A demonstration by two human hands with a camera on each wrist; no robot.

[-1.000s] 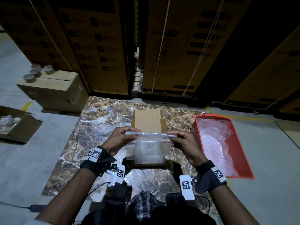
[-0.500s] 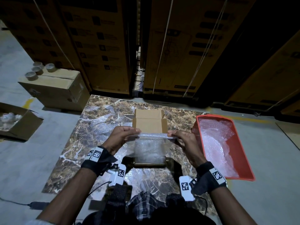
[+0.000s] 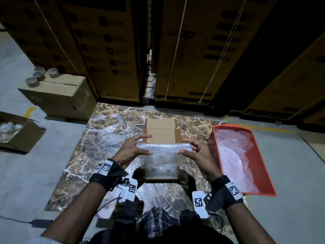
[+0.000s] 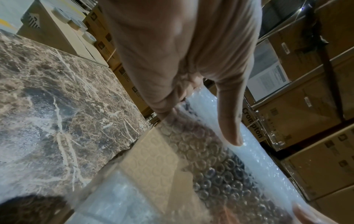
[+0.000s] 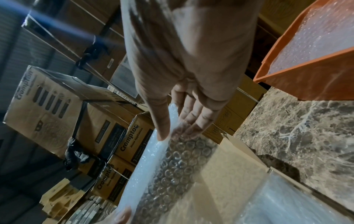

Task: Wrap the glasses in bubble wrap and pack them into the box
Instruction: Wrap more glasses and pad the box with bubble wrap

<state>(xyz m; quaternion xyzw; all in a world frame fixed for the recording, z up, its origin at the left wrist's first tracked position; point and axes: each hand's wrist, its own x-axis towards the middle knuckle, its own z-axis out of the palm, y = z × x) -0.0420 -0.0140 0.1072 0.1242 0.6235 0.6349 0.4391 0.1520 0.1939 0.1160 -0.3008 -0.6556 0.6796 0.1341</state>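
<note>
A clear bubble wrap sheet [image 3: 162, 152] hangs above the small open cardboard box [image 3: 162, 132] at the middle of the marble table [image 3: 105, 131]. Its top edge is rolled into a thin tube. My left hand [image 3: 139, 147] pinches the tube's left end, thumb in front, fingers behind; the left wrist view shows that thumb on the bubble wrap [image 4: 220, 151]. My right hand [image 3: 191, 150] pinches the right end the same way, seen again on the bubble wrap [image 5: 168, 166] in the right wrist view. Through the sheet, faint glassy shapes [image 3: 158, 170] show low in the box, too blurred to name.
An orange bin [image 3: 263, 173] with more bubble wrap sits at the table's right edge. On the floor to the left lie an open carton [image 3: 22, 136] and a closed carton [image 3: 61, 97] with tape rolls [image 3: 39, 75] on top. Tall stacked cartons [image 3: 193, 50] wall the back.
Both hands have kept rolling the sheet's top edge; the tube looks thicker and the hanging part shorter. The hands sit slightly higher and wider apart.
</note>
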